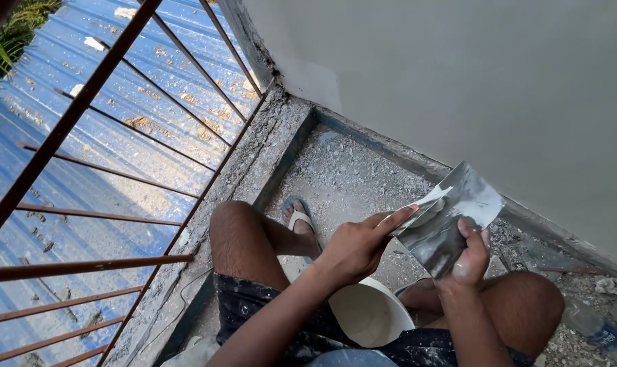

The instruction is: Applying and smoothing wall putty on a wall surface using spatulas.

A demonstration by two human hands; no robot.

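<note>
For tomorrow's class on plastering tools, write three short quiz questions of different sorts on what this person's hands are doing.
1. True or false: the right hand holds a metal plate.
2. What does the left hand press on that plate?
A. brush
B. putty blade
C. bottle
3. Fill in: between the knees stands a white ____.

Key:
1. True
2. B
3. bucket
</note>
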